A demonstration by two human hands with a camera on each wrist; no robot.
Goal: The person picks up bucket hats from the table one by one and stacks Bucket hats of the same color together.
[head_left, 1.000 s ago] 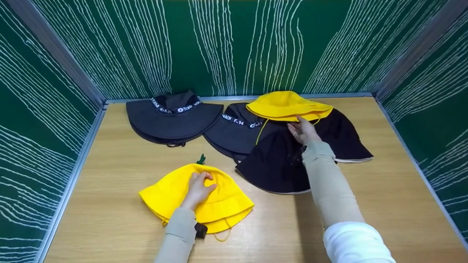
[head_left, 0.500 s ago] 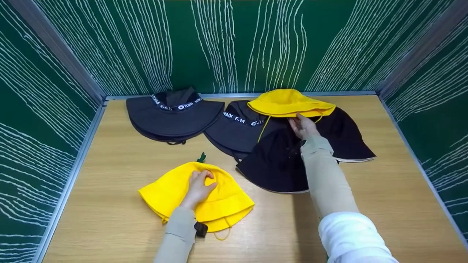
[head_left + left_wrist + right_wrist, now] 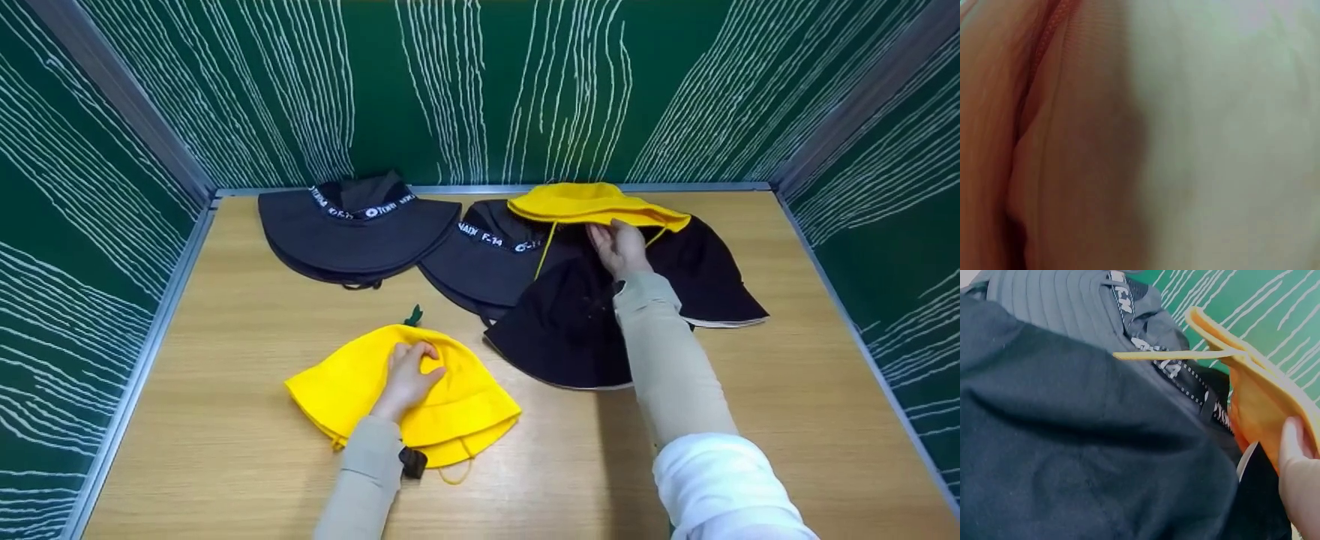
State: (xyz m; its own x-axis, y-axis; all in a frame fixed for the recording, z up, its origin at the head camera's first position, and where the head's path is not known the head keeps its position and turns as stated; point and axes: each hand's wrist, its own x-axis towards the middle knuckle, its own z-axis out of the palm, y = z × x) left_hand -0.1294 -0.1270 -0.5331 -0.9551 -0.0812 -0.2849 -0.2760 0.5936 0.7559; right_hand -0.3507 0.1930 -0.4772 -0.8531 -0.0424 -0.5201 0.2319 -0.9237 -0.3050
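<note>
1. Green walls streaked with wavy white lines enclose a wood-look tabletop, its centre the clock's hub.
2. At one o'clock, a person's right hand has its fingers clamped on the brim of the far yellow hat, above the dark hats.
3. At seven o'clock, the left hand rests on the near yellow hat, fingers bent, thumb apart; whether they pinch the cloth cannot be told.
4. Good handling here likely means a level brim, the dangling yellow cord kept clear of the front black hat, and light left-hand pressure, lest the crown crease.
5. Overlapping grey hats lie at eleven and twelve o'clock; another black hat sits at two.
6. Metal edging borders the tabletop at twelve; shadow falls at five.
</note>
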